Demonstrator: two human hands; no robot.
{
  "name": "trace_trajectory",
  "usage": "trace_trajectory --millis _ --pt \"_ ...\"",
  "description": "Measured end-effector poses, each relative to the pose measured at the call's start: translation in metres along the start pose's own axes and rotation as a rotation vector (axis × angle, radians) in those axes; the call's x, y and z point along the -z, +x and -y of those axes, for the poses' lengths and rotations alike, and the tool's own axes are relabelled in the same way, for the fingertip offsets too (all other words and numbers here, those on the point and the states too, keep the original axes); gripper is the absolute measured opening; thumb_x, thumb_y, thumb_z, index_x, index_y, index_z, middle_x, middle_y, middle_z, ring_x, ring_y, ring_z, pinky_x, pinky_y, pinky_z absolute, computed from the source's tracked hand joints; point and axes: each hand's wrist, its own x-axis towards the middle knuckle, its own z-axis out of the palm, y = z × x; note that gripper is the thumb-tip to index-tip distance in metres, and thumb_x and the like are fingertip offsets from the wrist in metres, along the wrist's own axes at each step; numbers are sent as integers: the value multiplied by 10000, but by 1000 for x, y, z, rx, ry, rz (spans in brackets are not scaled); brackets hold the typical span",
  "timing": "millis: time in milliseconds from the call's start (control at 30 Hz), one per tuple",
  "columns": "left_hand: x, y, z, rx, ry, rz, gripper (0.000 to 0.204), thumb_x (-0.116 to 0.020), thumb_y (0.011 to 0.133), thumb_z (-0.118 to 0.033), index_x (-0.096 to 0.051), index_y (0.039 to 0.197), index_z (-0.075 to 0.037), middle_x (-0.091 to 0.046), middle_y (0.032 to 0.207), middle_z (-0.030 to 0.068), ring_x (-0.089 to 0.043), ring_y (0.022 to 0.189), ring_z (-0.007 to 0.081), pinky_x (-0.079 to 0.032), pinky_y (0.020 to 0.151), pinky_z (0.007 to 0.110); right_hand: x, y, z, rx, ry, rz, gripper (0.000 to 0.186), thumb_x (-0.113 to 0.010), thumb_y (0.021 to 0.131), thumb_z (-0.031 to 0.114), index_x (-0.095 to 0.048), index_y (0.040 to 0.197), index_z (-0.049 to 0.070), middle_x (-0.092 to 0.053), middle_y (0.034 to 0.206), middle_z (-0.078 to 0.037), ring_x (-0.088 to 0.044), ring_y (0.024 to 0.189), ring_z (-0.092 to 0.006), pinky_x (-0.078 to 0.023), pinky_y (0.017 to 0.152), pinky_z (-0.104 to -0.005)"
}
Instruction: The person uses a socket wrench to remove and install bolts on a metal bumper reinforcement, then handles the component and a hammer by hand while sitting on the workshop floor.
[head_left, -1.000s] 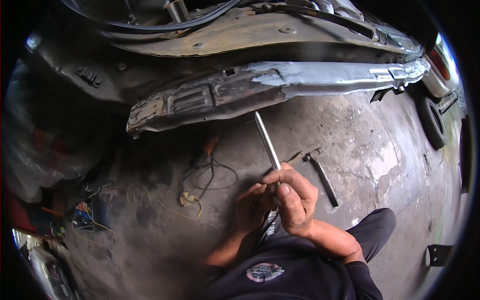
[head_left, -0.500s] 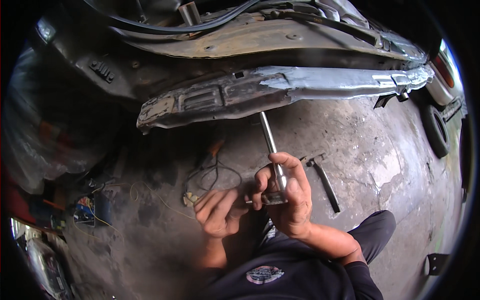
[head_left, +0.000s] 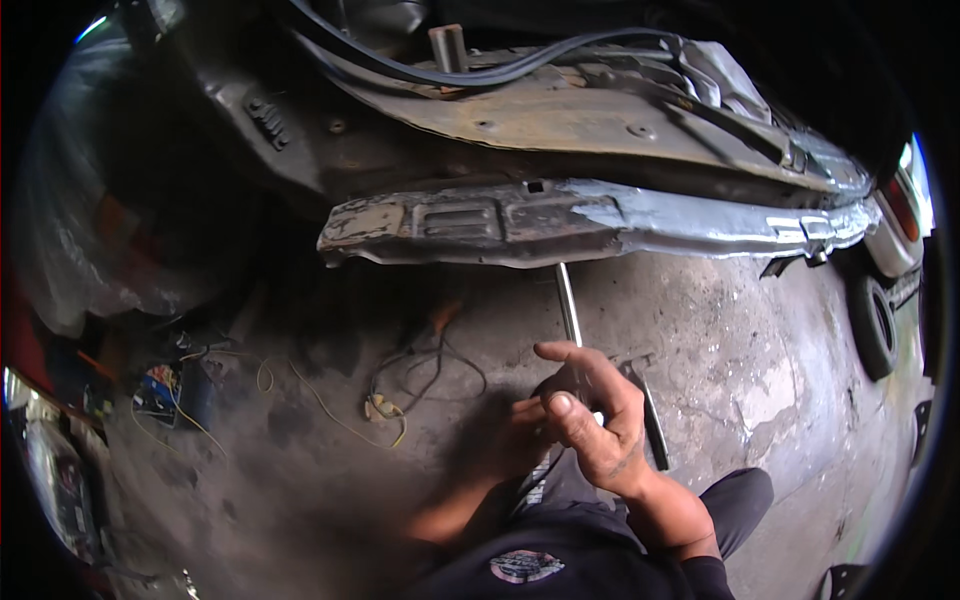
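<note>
A slim chrome rod point(head_left: 568, 300) reaches from below the rusty, part-silver car body panel point(head_left: 470, 228) down into my right hand point(head_left: 605, 420). My right fingers are curled about the rod, the index finger extended to the left and the thumb lying over the front. A bright bit of metal shows beside the thumb; the rod's lower end is otherwise hidden. My left hand point(head_left: 522, 430) is close behind my right, and its fingers are largely hidden and blurred, so what it touches does not show.
On the floor right of my hands lies a hammer point(head_left: 654, 430) with a dark handle. A looped cable point(head_left: 430, 365) and a yellow cord point(head_left: 345, 430) lie to the left, by a box of odds and ends point(head_left: 165, 392). Farther right are a tyre point(head_left: 873, 325) and a tail light point(head_left: 903, 208).
The whole view has shifted, so the panel sits lower and farther right. My left hand has moved from beside the rod's base to behind my right hand. My right index finger has straightened.
</note>
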Motion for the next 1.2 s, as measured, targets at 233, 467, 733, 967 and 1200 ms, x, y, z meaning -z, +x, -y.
trace_trajectory --millis 233,467,733,967,1200 --pt "-4 1 10 -60 -70 46 53 -626 968 -82 -636 986 -34 -634 855 78 -647 810 229 -518 756 355 -2 -9 -7 -104 77 -178 658 -573 914 80 -340 1511 -66 -626 800 -41 -559 726 -79 -451 682 -222" --pt "3 -3 20 -92 -108 89 106 -657 917 -15 -637 1020 -24 -666 866 75 -661 819 220 -518 752 340 0 -20 -41 2 -7 -242 696 -526 902 105 -283 1520 -100 -588 768 -51 -510 603 -81 -414 551 -224" --pt "5 -7 25 -153 -91 98 304 -703 851 -1 -653 1150 -16 -634 877 99 -628 771 230 -509 698 340 -6 -30 -36 50 68 -271 659 -494 898 53 -309 1508 -111 -613 835 -70 -518 656 -74 -427 595 -209" --pt "11 -7 29 -105 -45 69 333 -722 851 -42 -648 1175 -28 -638 878 102 -629 772 223 -507 679 340 -3 -17 -45 57 122 -240 757 -537 915 190 -220 1540 -97 -549 659 -55 -477 504 -99 -381 473 -243" --pt "21 -7 10 -271 252 -34 342 -776 789 -67 -672 1109 -1 -677 852 116 -673 701 267 -523 628 355 3 -17 -41 34 350 -156 755 -527 920 222 -226 1544 -77 -520 622 -71 -451 465 -128 -403 463 -273"
